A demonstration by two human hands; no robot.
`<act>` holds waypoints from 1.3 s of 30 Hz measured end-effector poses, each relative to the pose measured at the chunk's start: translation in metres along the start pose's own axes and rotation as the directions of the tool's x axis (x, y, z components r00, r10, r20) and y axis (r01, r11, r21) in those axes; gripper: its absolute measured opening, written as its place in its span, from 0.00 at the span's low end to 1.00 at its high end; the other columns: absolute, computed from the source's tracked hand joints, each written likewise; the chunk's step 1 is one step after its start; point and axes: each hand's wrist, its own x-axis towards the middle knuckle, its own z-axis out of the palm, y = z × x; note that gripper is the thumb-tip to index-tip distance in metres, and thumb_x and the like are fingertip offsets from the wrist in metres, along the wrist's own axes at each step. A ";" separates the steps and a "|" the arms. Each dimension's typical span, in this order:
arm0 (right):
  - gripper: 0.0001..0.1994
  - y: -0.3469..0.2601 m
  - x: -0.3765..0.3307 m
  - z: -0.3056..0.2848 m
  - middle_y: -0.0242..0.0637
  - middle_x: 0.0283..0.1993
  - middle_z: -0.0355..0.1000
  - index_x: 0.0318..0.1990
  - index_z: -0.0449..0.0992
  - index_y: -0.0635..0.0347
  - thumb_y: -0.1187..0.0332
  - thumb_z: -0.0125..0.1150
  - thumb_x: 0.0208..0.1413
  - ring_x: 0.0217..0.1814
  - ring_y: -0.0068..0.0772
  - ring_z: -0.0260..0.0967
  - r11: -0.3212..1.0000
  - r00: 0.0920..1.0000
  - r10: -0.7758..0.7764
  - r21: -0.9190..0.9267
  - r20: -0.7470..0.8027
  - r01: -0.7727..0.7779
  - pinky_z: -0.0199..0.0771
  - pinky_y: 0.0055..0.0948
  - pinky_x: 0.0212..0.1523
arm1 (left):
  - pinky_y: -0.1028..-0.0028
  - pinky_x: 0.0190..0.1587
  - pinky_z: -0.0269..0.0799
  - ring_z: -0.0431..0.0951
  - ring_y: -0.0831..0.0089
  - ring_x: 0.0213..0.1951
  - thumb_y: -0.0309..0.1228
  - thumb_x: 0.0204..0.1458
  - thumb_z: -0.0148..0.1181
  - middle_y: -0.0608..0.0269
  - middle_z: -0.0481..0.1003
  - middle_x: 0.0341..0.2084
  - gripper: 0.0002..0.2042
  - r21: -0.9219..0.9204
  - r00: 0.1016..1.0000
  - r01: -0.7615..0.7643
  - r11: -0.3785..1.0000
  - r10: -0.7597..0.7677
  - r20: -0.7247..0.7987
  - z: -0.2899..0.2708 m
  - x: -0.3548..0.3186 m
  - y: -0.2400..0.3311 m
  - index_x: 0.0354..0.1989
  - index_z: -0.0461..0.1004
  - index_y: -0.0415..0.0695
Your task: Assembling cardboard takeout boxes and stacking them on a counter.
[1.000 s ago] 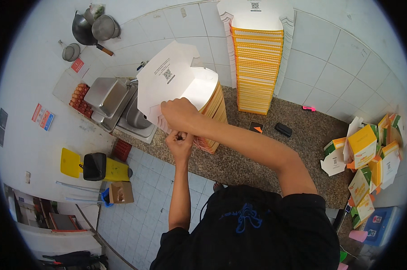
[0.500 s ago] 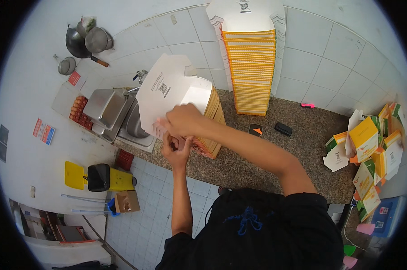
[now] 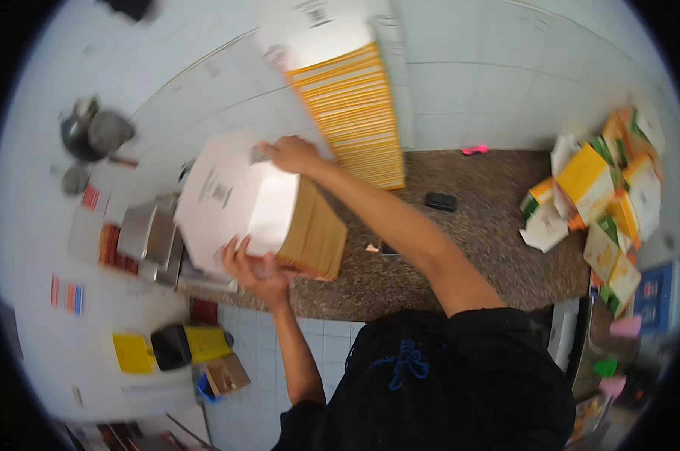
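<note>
A nested stack of cardboard food boxes [image 3: 314, 233], with brown sides, stands on the counter's left part. The uppermost cardboard food box [image 3: 276, 207] shows its white inside, and its octagonal lid [image 3: 205, 192] spreads out to the left. At the far corner, my right hand [image 3: 291, 155] is closed on the box's flap, its forearm reaching across from the right. My left hand [image 3: 259, 276] rests against the near corner, fingers spread over the edge and slightly blurred. Behind my right hand rises a taller stack of yellow-edged boxes [image 3: 359, 113].
A black case [image 3: 440, 201] and a pink marker [image 3: 475, 150] lie on the speckled stone counter [image 3: 498, 233]. Folded yellow, green and white boxes [image 3: 586, 180] pile up at the right. Metal containers [image 3: 148, 229] stand left of the stack; a yellow bin [image 3: 208, 343] is on the floor.
My right hand has gone from the near corner of the top box to its far corner. My left hand has spread its fingers at the near corner. The whole view has shifted and turned.
</note>
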 end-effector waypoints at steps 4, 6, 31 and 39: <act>0.16 0.018 -0.059 -0.049 0.44 0.32 0.78 0.36 0.80 0.63 0.58 0.55 0.63 0.38 0.40 0.78 0.853 0.882 -0.197 0.370 -0.427 0.369 0.75 0.35 0.40 | 0.50 0.64 0.56 0.61 0.49 0.63 0.42 0.59 0.57 0.52 0.68 0.57 0.17 -0.014 0.997 0.073 0.997 -0.074 -0.023 -0.004 -0.008 -0.013 0.47 0.77 0.40; 0.09 0.068 -0.098 -0.086 0.39 0.34 0.78 0.39 0.80 0.62 0.65 0.60 0.60 0.36 0.30 0.76 0.835 0.730 -0.253 0.237 -0.635 0.496 0.75 0.28 0.38 | 0.52 0.62 0.59 0.62 0.51 0.63 0.42 0.62 0.54 0.51 0.67 0.57 0.18 -0.026 0.994 0.109 0.994 -0.109 -0.024 -0.004 -0.008 -0.014 0.46 0.77 0.39; 0.47 0.406 -0.342 -0.415 0.43 0.77 0.46 0.72 0.55 0.35 0.51 0.72 0.41 0.79 0.56 0.37 -0.157 0.088 0.215 -0.124 -0.973 -0.980 0.39 0.74 0.69 | 0.50 0.61 0.60 0.62 0.51 0.63 0.44 0.69 0.37 0.48 0.66 0.58 0.19 -0.026 0.981 0.108 0.994 -0.111 -0.158 0.036 -0.019 -0.013 0.50 0.67 0.41; 0.32 0.387 -0.378 -0.452 0.47 0.63 0.65 0.61 0.68 0.41 0.51 0.66 0.46 0.67 0.54 0.62 0.400 0.246 0.413 -0.068 -0.877 -0.914 0.59 0.64 0.63 | 0.51 0.60 0.63 0.63 0.51 0.63 0.44 0.69 0.39 0.47 0.65 0.59 0.18 -0.029 0.981 0.137 0.990 -0.139 -0.138 0.022 -0.022 -0.011 0.50 0.68 0.41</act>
